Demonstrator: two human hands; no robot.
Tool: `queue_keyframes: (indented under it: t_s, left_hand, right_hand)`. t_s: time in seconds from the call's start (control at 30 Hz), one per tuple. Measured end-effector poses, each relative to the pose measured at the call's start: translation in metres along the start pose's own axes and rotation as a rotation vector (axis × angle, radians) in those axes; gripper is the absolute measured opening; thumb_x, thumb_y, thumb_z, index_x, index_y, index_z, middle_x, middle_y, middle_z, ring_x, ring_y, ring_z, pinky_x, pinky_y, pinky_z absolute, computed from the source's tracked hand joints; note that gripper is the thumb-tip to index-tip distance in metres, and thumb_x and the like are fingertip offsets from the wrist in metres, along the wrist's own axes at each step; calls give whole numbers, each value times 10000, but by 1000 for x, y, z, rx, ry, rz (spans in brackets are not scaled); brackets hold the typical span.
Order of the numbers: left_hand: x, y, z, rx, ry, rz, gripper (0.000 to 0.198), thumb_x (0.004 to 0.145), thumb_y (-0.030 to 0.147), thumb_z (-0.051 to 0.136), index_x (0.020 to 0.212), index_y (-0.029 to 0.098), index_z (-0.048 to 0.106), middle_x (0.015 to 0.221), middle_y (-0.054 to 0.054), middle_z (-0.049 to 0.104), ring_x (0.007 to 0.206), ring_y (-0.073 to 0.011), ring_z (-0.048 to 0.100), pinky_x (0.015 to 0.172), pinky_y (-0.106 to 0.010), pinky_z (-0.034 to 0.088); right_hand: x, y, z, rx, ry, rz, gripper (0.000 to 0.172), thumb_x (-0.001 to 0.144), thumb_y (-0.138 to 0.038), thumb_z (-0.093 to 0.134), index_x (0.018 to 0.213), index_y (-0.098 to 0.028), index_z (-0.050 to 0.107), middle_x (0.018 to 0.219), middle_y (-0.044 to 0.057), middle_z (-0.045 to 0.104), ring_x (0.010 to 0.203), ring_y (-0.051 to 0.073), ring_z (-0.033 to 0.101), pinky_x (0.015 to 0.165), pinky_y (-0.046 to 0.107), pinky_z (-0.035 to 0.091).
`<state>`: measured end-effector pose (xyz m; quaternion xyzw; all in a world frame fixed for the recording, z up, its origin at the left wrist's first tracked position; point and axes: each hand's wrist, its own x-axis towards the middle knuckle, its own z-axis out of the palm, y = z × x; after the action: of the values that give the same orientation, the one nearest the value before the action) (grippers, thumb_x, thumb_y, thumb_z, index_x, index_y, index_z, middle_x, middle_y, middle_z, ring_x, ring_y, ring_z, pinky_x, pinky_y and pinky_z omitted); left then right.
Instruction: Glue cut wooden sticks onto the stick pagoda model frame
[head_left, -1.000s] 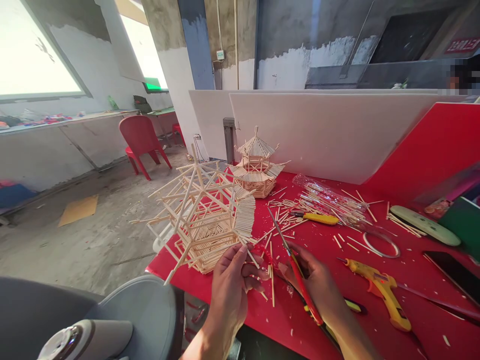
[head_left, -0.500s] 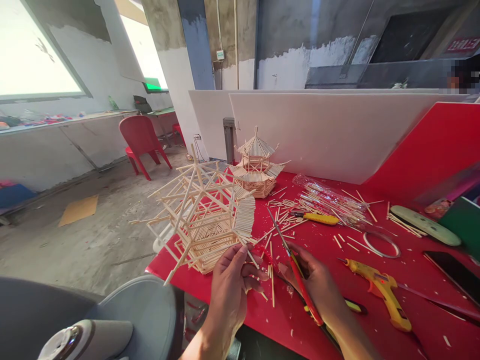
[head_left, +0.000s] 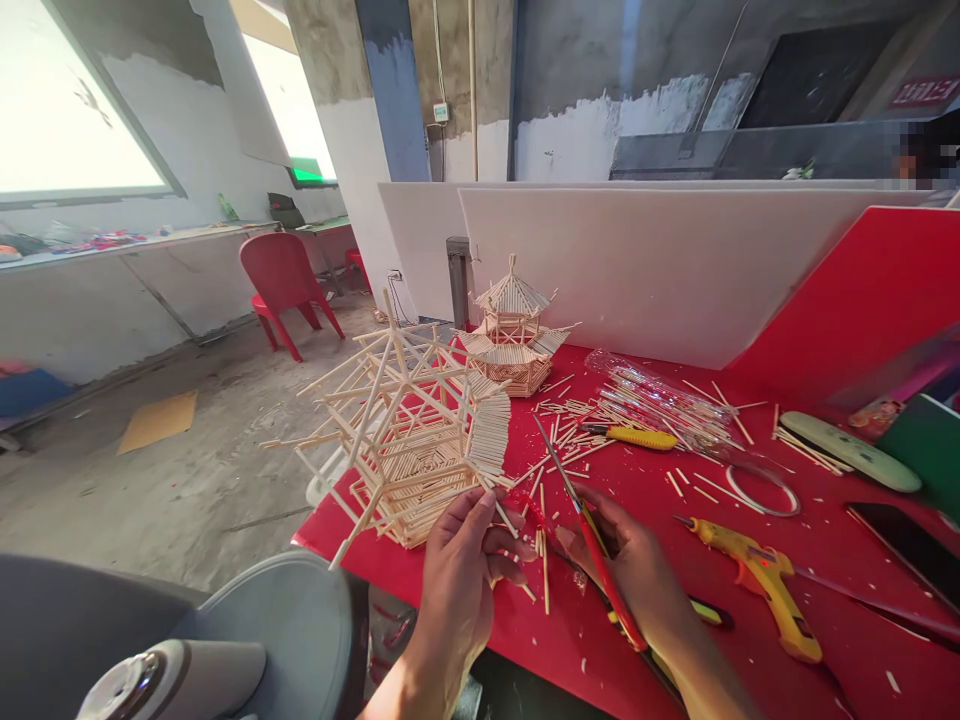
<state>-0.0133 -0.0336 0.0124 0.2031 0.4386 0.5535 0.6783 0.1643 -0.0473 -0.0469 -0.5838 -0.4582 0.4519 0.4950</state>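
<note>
At the lower centre of the head view, my left hand (head_left: pixel 465 560) pinches a thin wooden stick (head_left: pixel 508 517) between thumb and forefinger, the other fingers loosely curled. It is beside the near edge of an open, many-sided stick pavilion model (head_left: pixel 405 440), part of whose roof is covered with closely laid sticks. My right hand (head_left: pixel 626 555) is closed around a red-handled tool with a long, slim metal point (head_left: pixel 556 458), aimed up and left. Its exact kind is unclear. Under my right wrist lies a black and yellow-green handle (head_left: pixel 709 612), partly hidden.
Behind stands a smaller two-tiered stick pavilion (head_left: pixel 514 330). On the red tabletop (head_left: pixel 555 660) lie loose sticks, a bag of sticks (head_left: pixel 660 400), a yellow utility knife (head_left: pixel 641 437), a glue gun (head_left: pixel 765 575) and a phone (head_left: pixel 911 550). A grey stool (head_left: pixel 285 620) stands front left.
</note>
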Motion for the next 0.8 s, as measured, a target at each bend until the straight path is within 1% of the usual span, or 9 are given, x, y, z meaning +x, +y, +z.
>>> queue_keyframes:
  t_s: [0.13, 0.27, 0.37, 0.43, 0.53, 0.6, 0.67, 0.73, 0.8]
  left_hand:
    - [0, 0, 0, 3, 0, 2, 352, 671, 360, 826, 861, 142, 626, 600, 16, 626, 416, -140, 619, 318, -188, 445]
    - [0, 0, 0, 6, -11, -2, 350, 684, 363, 818, 871, 141, 622, 620, 5, 639, 427, -140, 625, 326, -186, 450]
    - [1, -1, -1, 6, -8, 0, 371, 670, 374, 827, 871, 140, 622, 618, 9, 635, 424, -138, 619, 320, -187, 448]
    - [2, -2, -2, 4, -4, 2, 389, 651, 387, 838, 864, 141, 624, 605, 18, 624, 418, -137, 613, 316, -190, 448]
    - [2, -3, -4, 10, -9, 8, 395, 642, 399, 845, 857, 143, 634, 570, 41, 587, 408, -129, 597, 317, -190, 452]
    - [1, -3, -7, 28, -16, 27, 391, 658, 408, 838, 872, 144, 645, 577, 44, 582, 412, -123, 593, 316, -185, 448]
    - [-3, -5, -11, 59, -14, 59, 385, 682, 421, 824, 891, 145, 655, 609, 35, 599, 420, -116, 591, 316, -181, 439]
    - [-8, -7, -16, 109, -10, 88, 380, 703, 435, 811, 896, 142, 665, 632, 22, 613, 429, -116, 589, 320, -184, 436]
    - [-13, -10, -22, 170, -31, 110, 381, 724, 454, 793, 900, 136, 677, 612, 15, 607, 432, -124, 587, 323, -189, 428]
  right_hand:
    - [-1, -1, 0, 3, -1, 3, 678, 670, -536, 797, 1252, -220, 652, 890, 53, 749, 676, 197, 663, 590, 285, 563]
    - [-2, -2, 0, -3, 9, -2, 685, 656, -536, 806, 1242, -212, 664, 874, 59, 754, 668, 204, 670, 598, 297, 571]
    - [-1, -3, -1, -12, 1, -2, 698, 656, -539, 806, 1250, -204, 657, 853, 57, 753, 699, 217, 682, 614, 302, 578]
    - [0, -2, 0, -28, -6, 5, 692, 661, -540, 804, 1248, -205, 651, 871, 54, 752, 762, 228, 696, 665, 308, 587]
    - [0, -1, 0, -21, 0, 28, 672, 696, -543, 779, 1260, -212, 624, 1022, 74, 742, 939, 252, 696, 795, 329, 585]
    - [-2, -1, -2, -6, -1, 37, 647, 746, -550, 735, 1275, -207, 591, 1084, 90, 720, 1002, 261, 680, 848, 348, 573]
    - [-9, -2, -8, -48, -41, 23, 616, 789, -543, 690, 1292, -214, 555, 1044, 82, 709, 978, 258, 679, 853, 361, 569]
    - [-19, -5, -15, -175, -125, -9, 591, 816, -519, 659, 1316, -241, 511, 982, 53, 691, 908, 240, 680, 819, 358, 573]
    - [-31, -8, -23, -332, -221, -49, 575, 835, -489, 637, 1339, -269, 469, 974, 37, 667, 862, 222, 672, 779, 348, 575]
